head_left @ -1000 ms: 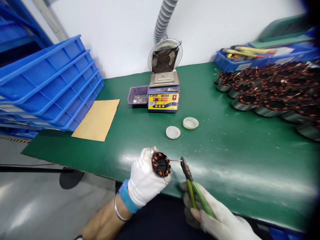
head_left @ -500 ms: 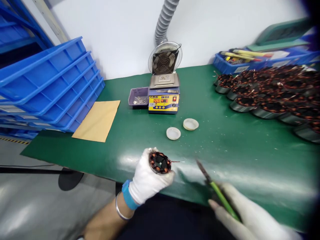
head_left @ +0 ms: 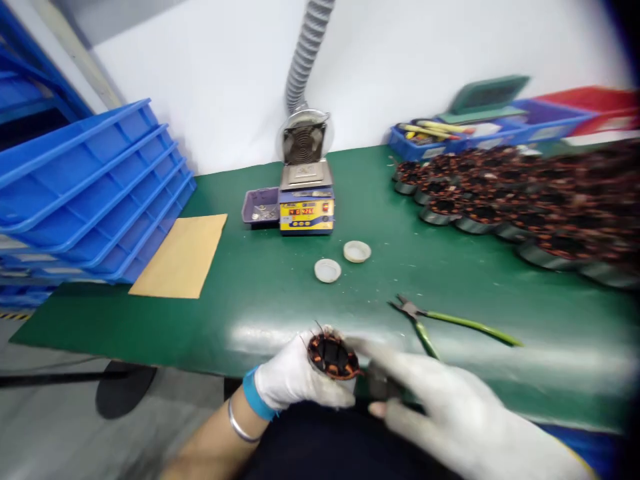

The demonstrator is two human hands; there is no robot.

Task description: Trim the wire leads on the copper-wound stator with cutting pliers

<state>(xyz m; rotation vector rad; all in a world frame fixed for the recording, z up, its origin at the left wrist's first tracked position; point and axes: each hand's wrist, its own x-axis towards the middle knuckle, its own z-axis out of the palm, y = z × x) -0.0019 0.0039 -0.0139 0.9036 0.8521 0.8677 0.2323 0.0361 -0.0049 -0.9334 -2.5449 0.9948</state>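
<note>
My left hand (head_left: 290, 380), in a white glove, grips a round stator with copper windings (head_left: 333, 355) at the near edge of the green bench (head_left: 260, 293). My right hand (head_left: 440, 410), also gloved, reaches in from the right with fingers spread, its fingertips touching the stator's right side. Green-handled cutters (head_left: 440, 323) lie open on the bench just behind my right hand, held by neither hand.
A yellow-and-blue solder pot (head_left: 306, 200) with a fan and grey hose stands at the back, a grey parts tray (head_left: 259, 205) beside it. Two white caps (head_left: 327, 270) lie mid-bench. Stacked blue bins (head_left: 95, 193) left, a brown sheet (head_left: 183, 257), many stators (head_left: 510, 193) right.
My right hand put the cutters down on the bench and moved left to the stator. My left hand lowered the stator slightly toward me. The view shifted to the right.
</note>
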